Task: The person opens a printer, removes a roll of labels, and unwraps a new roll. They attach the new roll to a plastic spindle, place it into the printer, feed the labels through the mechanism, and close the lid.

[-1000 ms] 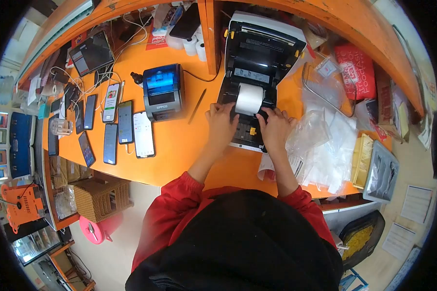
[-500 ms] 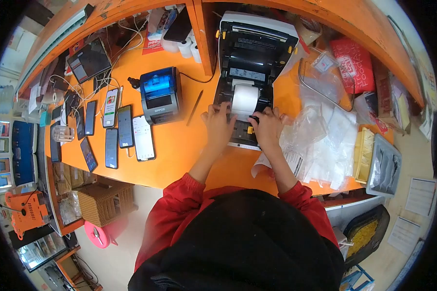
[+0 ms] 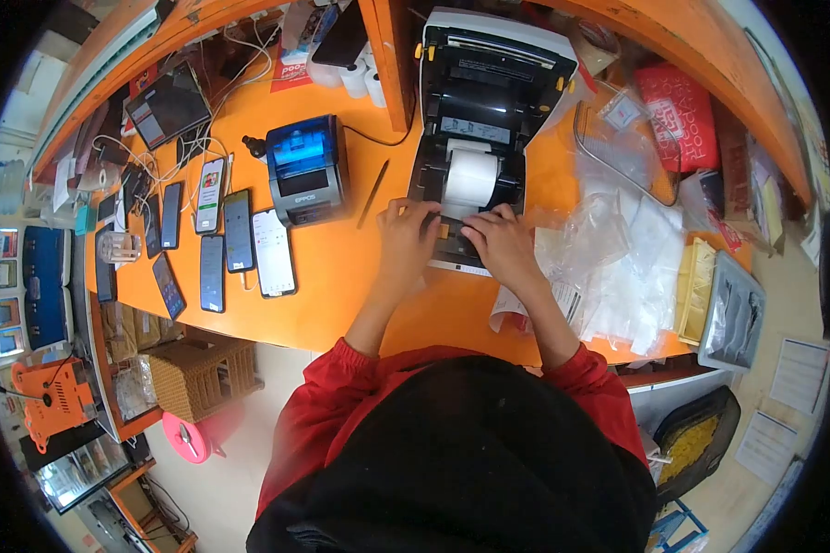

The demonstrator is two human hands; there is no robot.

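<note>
A label printer [image 3: 493, 88] stands with its lid raised, and a white label roll [image 3: 471, 179] sits inside. Paper from the roll reaches forward between my hands. My left hand [image 3: 408, 238] is at the printer's left front, fingers bent inward over the bay; what its fingertips grip is hidden. At the right front, my right hand [image 3: 504, 243] has thumb and forefinger close together by the front end of the label paper. Between the hands a small yellow part [image 3: 444, 230] shows in the dark printer bed.
Left of the printer are a pen-like stick [image 3: 373, 194], a smaller blue-topped printer [image 3: 306, 170] and several phones [image 3: 238, 230]. Clear plastic bags [image 3: 627, 276], a wire basket [image 3: 629, 180] and a grey tray [image 3: 730, 318] lie to the right. An orange shelf post [image 3: 387, 64] rises behind.
My right hand has shifted left and inward over the printer's front. My left hand has moved slightly left and down. The yellow part now shows nearer the left hand.
</note>
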